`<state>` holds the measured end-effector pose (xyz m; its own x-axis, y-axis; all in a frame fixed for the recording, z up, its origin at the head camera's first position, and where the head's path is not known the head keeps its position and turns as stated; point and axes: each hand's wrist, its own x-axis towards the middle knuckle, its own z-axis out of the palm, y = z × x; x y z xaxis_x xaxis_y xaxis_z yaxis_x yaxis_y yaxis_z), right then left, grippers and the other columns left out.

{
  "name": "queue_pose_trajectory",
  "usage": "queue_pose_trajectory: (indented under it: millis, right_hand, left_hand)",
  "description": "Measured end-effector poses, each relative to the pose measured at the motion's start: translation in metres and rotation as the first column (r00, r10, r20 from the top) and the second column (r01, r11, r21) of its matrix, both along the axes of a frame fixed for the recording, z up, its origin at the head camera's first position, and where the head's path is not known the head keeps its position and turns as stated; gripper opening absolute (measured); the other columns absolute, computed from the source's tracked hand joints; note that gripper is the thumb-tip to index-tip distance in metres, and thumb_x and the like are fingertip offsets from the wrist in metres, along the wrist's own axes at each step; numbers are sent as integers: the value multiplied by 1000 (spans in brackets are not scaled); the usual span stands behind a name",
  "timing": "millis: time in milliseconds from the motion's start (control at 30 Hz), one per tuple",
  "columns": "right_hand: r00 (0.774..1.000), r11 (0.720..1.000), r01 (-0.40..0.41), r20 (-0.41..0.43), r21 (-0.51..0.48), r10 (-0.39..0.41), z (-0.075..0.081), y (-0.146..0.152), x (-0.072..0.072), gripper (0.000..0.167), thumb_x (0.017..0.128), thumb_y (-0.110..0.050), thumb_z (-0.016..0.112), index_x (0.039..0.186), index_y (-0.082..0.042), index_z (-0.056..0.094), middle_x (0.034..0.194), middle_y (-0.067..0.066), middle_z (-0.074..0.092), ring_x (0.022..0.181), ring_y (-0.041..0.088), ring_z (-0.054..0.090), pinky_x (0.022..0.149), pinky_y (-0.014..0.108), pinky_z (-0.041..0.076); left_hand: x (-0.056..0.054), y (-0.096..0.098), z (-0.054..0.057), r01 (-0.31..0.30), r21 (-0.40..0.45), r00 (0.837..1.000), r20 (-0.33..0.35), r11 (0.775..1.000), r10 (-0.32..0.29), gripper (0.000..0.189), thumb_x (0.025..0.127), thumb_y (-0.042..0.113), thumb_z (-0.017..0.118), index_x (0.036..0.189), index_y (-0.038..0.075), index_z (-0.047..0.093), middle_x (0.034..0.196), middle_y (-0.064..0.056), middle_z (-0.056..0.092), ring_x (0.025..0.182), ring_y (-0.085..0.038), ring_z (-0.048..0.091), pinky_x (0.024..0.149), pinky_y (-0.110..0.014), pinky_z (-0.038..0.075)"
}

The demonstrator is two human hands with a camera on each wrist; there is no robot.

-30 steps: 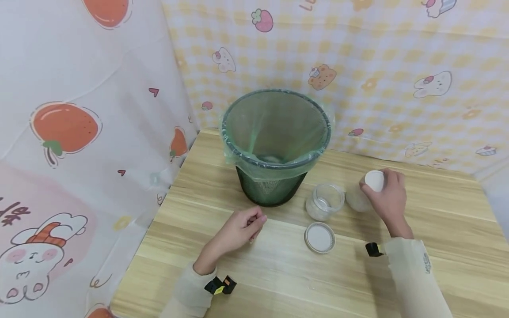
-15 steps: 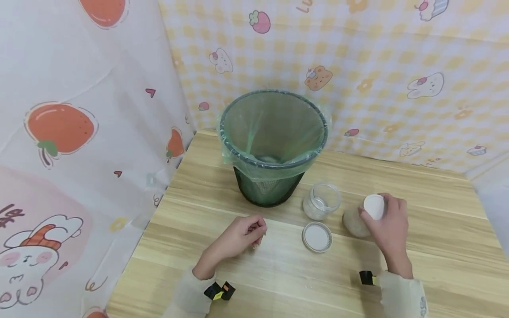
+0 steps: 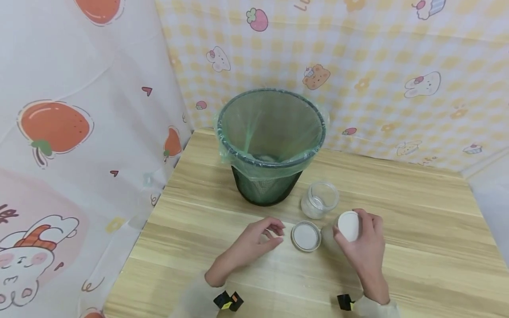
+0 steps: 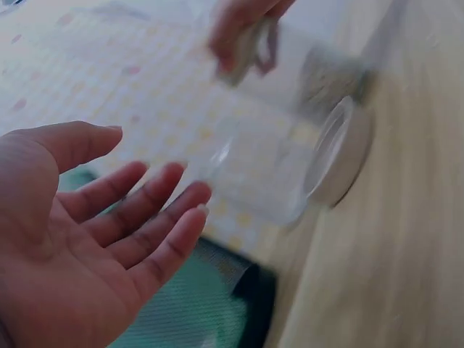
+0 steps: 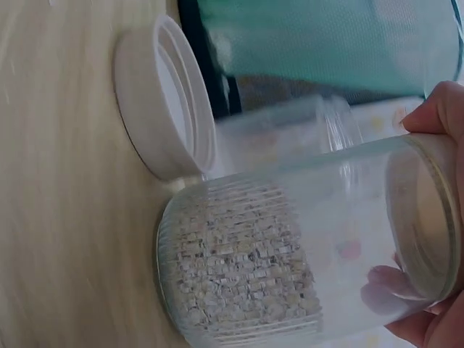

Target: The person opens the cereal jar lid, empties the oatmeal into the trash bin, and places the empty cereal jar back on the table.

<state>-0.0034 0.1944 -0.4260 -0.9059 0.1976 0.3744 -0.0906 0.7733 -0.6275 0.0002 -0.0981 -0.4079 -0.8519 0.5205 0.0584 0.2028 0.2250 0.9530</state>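
My right hand (image 3: 367, 247) grips a clear glass jar (image 5: 239, 254) by its white lid (image 3: 348, 226). Pale grains fill roughly the lower half of this ribbed jar. Whether its base touches the table cannot be told. A loose white screw lid (image 3: 305, 236) lies inner side up on the wood, between my hands. Behind the lid stands a lidless glass jar (image 3: 313, 210). My left hand (image 3: 254, 238) is to the left of the loose lid, holding nothing. Its fingers are loosely bent and the thumb stands apart, as the left wrist view (image 4: 109, 232) also shows.
A black mesh wastebasket (image 3: 266, 185) with a green bag liner stands at the back, left of the lidless jar. Patterned cloth (image 3: 377, 79) hangs behind and at the left of the wooden table (image 3: 429, 221).
My right hand has brought the grain jar toward me and leftward, close to the loose lid. My left hand has loosened its curled fingers and shifted slightly right.
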Motion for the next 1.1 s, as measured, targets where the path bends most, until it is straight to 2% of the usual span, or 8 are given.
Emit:
queue_pose_trajectory:
  millis: [200,267,467,567,700,867,967,1100]
  right_hand:
    - [998,999,-38,-43,-1,37,5,-18,10,59,58,-21,81,109,0,60,100,18,47,90,33,51,65,56,46]
    - [996,997,-71,-53,-1,71,5,-24,15,60,56,-20,81,110,-2,61,100,15,49,91,29,52,66,52,46]
    - [972,978,-201,-133,-54,192,3,-41,23,63,53,-17,81,112,-4,64,103,9,56,91,19,54,73,20,40]
    - [956,967,-249,-175,-60,236,3,-51,23,64,51,-18,81,112,-5,65,104,8,58,89,19,55,73,15,39]
    - [950,961,-265,-195,-80,246,3,-66,23,62,52,-20,79,111,-5,66,104,7,60,88,20,57,72,20,43]
    - [958,947,-274,-140,-170,252,4,-86,27,57,57,-20,79,110,-5,66,107,4,60,94,17,56,72,29,45]
    - [957,931,-290,-90,-222,277,6,-96,28,55,60,-19,79,112,-7,66,109,1,60,96,16,55,73,34,46]
    - [953,925,-304,-65,-229,297,7,-102,29,55,59,-20,79,111,-9,65,110,-1,59,96,15,55,74,34,46]
  left_hand:
    - [8,18,-5,95,-93,994,-48,991,-100,50,90,16,67,133,3,46,129,-10,52,121,-17,48,99,-30,41]
    - [10,22,-7,93,-116,991,-89,989,-104,54,88,17,70,134,6,44,132,-7,50,122,-14,46,99,-29,39]
    - [12,30,-7,59,-87,968,-237,994,-79,60,85,20,73,136,7,43,132,-8,48,123,-16,45,101,-31,38]
    - [14,32,-7,39,-111,960,-272,993,-68,68,82,24,76,137,6,40,135,-6,45,124,-16,44,101,-31,38]
    - [17,36,-13,-26,-194,931,-362,981,-46,83,75,30,82,138,3,35,135,-7,42,122,-18,44,99,-33,39]
    - [21,40,-24,-186,-289,879,-475,939,28,94,68,38,85,138,3,33,130,-8,45,118,-20,47,100,-34,39]
    - [22,40,-27,-257,-306,866,-493,917,79,94,63,41,87,135,6,36,125,-6,50,113,-19,50,98,-34,40]
    - [23,37,-29,-295,-317,859,-500,901,106,91,61,42,87,131,8,40,117,-3,53,106,-18,53,92,-32,43]
